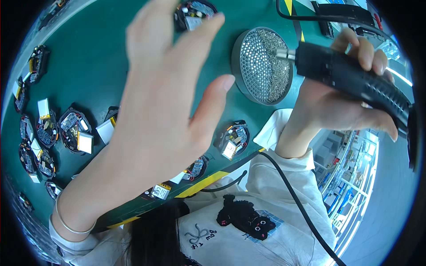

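Observation:
My left hand [164, 93] reaches across the middle of the green table [97, 40]. Its thumb and index finger are spread apart with nothing between them; the other fingertips run out of view at the top. Just beyond the index finger lies a round black electronic assembly [194, 22] with a silvery battery pouch, partly covered by that hand. Wrapped around a black electric screwdriver [346, 73], my right hand [317, 104] holds it sideways. The screwdriver's metal tip points left, over the right edge of a round grey perforated dish [238, 66] that contains many tiny screws [280, 73].
More round assemblies with battery pouches [75, 128] are spread on the left. Another assembly [235, 139] sits by the near edge, which has yellow-black tape [202, 185]. A white cloth [271, 128] lies below the dish. Black cable [297, 204] hangs beside my right arm.

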Demonstrator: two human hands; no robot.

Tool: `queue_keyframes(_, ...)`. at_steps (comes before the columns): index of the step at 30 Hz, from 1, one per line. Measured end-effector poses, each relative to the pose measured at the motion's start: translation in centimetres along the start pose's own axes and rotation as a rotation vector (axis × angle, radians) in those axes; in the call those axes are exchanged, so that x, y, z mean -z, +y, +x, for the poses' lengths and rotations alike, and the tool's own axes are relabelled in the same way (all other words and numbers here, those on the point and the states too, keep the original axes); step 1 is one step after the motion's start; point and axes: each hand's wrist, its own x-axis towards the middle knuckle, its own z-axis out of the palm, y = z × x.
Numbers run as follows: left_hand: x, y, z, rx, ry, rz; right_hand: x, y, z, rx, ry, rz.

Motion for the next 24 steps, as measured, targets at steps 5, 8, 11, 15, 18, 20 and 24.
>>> queue_keyframes(5, 4.0, 0.4, -0.7, -0.08, 0.009, 0.308, 1.3, 0.1, 0.4, -0.127, -0.13, -0.12)
queue_keyframes(8, 3.7, 2.3, -1.1, 0.11, -0.273, 0.523, 2.3, -0.3, 0.6, -0.101, -0.384, -0.209)
queue_keyframes(11, 2.3, 2.7, -1.9, 0.231, -0.399, 0.566, 1.8, -0.4, -0.1, -0.117, -0.491, -0.203)
queue_keyframes(15, 0.8, 2.3, -2.5, -0.078, -0.295, 0.325, 2.1, 0.2, -0.5, -0.123, -0.575, -0.194)
queue_keyframes(18, 0.3, 2.2, -2.3, -0.084, -0.301, 0.167, 2.1, 0.8, -0.4, -0.117, -0.599, -0.206)
queue_keyframes(20, 0.2, 1.8, -2.6, -0.096, -0.281, 0.09, 1.9, 1.5, -0.7, -0.114, -0.597, -0.193)
queue_keyframes(24, -0.1, 1.7, -2.3, -0.119, -0.251, 0.068, 1.7, 1.1, -0.6, -0.106, -0.594, -0.213)
